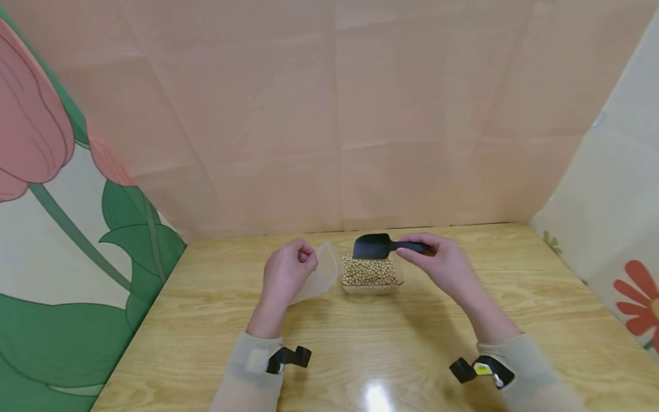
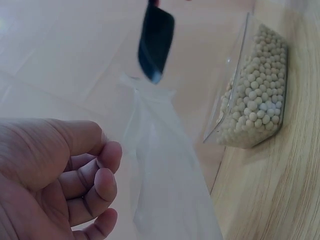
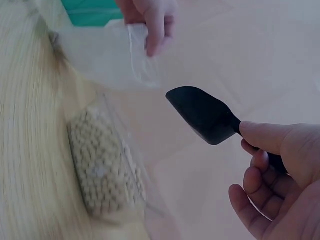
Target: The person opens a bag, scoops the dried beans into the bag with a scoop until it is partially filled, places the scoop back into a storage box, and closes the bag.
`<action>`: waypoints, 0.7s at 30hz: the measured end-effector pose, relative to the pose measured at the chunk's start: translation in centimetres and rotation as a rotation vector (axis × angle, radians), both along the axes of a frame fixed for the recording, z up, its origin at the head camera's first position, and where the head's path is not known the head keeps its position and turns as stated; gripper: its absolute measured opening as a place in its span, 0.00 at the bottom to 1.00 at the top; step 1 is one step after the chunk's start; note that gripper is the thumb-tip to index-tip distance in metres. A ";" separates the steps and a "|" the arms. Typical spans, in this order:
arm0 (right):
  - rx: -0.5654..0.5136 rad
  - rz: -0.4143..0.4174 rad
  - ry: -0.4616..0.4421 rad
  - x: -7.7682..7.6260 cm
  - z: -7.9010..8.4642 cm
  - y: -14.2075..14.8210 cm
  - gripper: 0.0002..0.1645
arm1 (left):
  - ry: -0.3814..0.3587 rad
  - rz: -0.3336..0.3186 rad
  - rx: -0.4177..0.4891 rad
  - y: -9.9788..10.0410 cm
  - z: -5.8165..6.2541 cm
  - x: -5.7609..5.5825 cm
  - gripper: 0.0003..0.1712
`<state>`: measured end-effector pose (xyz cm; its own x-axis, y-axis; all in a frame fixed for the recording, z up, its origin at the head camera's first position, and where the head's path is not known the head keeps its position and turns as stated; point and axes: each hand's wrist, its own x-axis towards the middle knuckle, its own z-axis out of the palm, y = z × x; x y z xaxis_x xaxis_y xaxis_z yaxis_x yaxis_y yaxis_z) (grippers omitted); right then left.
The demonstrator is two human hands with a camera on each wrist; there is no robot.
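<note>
Judging by what shows, we are early on: the clear container (image 1: 372,289) on the table (image 1: 329,349) is well filled with pale beans (image 1: 368,272), while the bag (image 1: 323,273) looks flat, with no beans that we can see in it. Nor do we see any in the scoop (image 1: 372,246), so both scooping and filling seem left to do. From the head view, the scoop hangs over the far part of the container — blade toward our left, handle toward our right, its long axis running side to side and close to level. Our right hand (image 1: 439,257) grips the handle, thumb laid along it; our left hand (image 1: 289,268) pinches the bag near its edge, the two hands well apart.
</note>
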<state>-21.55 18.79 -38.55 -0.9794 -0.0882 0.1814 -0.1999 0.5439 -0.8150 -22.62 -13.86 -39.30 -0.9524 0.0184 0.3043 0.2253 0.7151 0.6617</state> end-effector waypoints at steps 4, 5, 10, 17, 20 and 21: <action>0.026 -0.002 -0.010 -0.3 -0.3 1.2 0.25 | -0.007 -0.003 -0.003 0.1 0.0 0.1 0.04; 0.030 0.000 -0.014 -0.4 -0.4 1.5 0.24 | -0.010 -0.003 -0.003 0.1 0.1 0.1 0.04; 0.097 0.002 -0.007 -1.0 -1.2 2.5 0.24 | -0.023 -0.005 -0.004 0.1 0.1 0.1 0.03; 0.178 0.031 -0.028 -1.6 -1.8 3.9 0.25 | -0.051 -0.029 0.009 0.1 0.1 0.1 0.03; 0.204 0.046 -0.043 -1.7 -1.7 4.2 0.26 | -0.060 -0.037 0.018 0.1 0.1 0.2 0.03; 0.211 0.049 -0.045 -1.7 -1.7 4.2 0.26 | -0.062 -0.039 0.019 0.1 0.1 0.2 0.03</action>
